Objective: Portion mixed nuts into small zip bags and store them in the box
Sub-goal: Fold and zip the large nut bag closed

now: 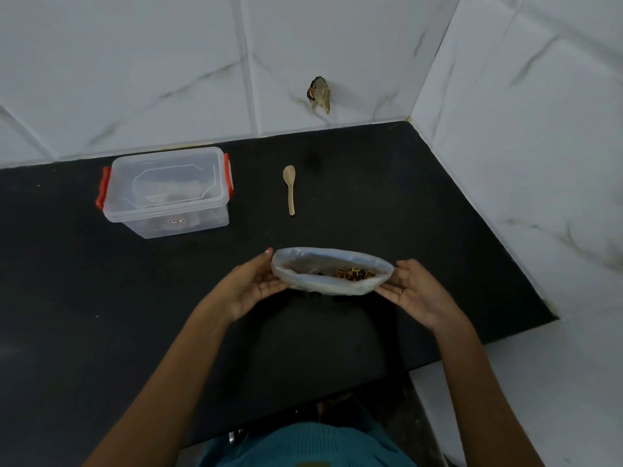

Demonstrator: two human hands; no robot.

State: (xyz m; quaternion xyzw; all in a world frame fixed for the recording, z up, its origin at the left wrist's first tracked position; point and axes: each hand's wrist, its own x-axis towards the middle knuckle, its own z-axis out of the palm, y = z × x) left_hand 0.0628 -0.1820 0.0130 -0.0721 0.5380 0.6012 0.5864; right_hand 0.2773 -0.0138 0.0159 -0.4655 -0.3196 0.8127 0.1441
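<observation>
A clear plastic zip bag [332, 285] is held above the black counter with its mouth spread wide, and mixed nuts [355, 274] show inside toward its right end. My left hand [253, 286] grips the bag's left end between thumb and fingers. My right hand [416, 291] pinches its right end. A small wooden spoon [290, 188] lies on the counter beyond the bag. At the back left stands a clear storage box [167, 192] with red latches and its lid on; something pale shows dimly inside.
The black counter [101, 298] ends at a white tiled wall at the back and another on the right. A small crumpled scrap [319, 93] sticks to the back wall. The counter's front edge runs just before my body.
</observation>
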